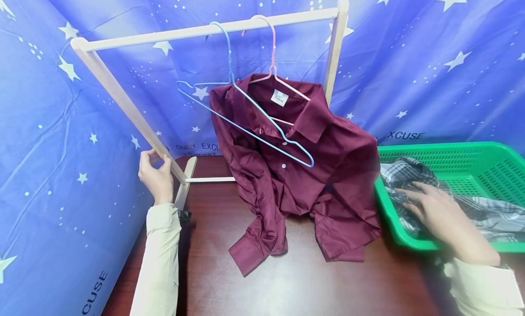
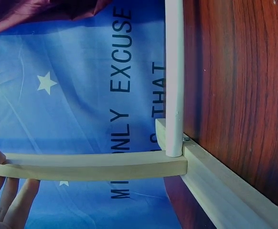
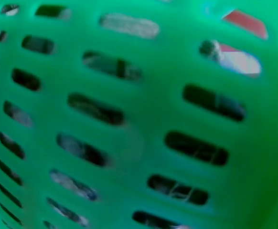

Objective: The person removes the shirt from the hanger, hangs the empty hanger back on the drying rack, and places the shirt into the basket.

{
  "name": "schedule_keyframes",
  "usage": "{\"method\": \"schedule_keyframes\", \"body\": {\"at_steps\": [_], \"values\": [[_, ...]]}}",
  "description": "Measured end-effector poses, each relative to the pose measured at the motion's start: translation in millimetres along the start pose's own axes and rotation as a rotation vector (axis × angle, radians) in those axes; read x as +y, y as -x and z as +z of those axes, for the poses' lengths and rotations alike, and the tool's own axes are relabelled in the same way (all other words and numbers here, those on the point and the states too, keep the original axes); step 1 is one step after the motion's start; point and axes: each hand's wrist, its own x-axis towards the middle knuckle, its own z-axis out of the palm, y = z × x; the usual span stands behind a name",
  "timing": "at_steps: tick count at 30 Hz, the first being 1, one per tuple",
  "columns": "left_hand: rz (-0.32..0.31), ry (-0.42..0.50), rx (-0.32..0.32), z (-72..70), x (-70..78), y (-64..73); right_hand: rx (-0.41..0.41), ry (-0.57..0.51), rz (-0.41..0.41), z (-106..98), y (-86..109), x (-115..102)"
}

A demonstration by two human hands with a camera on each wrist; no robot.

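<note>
My left hand (image 1: 159, 179) pinches the left upright (image 1: 123, 101) of a wooden clothes rack; in the left wrist view, thumb and fingers (image 2: 19, 202) lie on opposite sides of the post. My right hand (image 1: 445, 213) is inside a green basket (image 1: 414, 244), its spread fingers resting on a grey plaid garment (image 1: 488, 215). A maroon button-up shirt (image 1: 316, 179) hangs from the rack on a pink hanger (image 1: 274, 47). In front of it hangs a bare blue hanger (image 1: 229, 56). The right wrist view shows only the basket's slotted wall (image 3: 144, 129), hiding that hand.
The rack's top bar (image 1: 164, 37) spans the back, with a lower rail (image 1: 211, 179) near the brown table (image 1: 307, 279). The shirt's sleeves reach down in front of the rack, close to the basket. A blue star-patterned cloth (image 1: 45, 124) encloses the back and left.
</note>
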Motion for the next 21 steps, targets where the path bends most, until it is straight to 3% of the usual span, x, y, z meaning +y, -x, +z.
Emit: {"method": "schedule_keyframes", "body": {"at_steps": [12,21], "values": [[-0.013,0.04,0.014,-3.4,0.4,-2.0,-0.048,0.043,0.005,9,-4.5,1],[-0.017,0.022,0.0,-1.6,0.1,0.1,-0.108,0.057,-0.045,-16,-10.6,-7]]}}
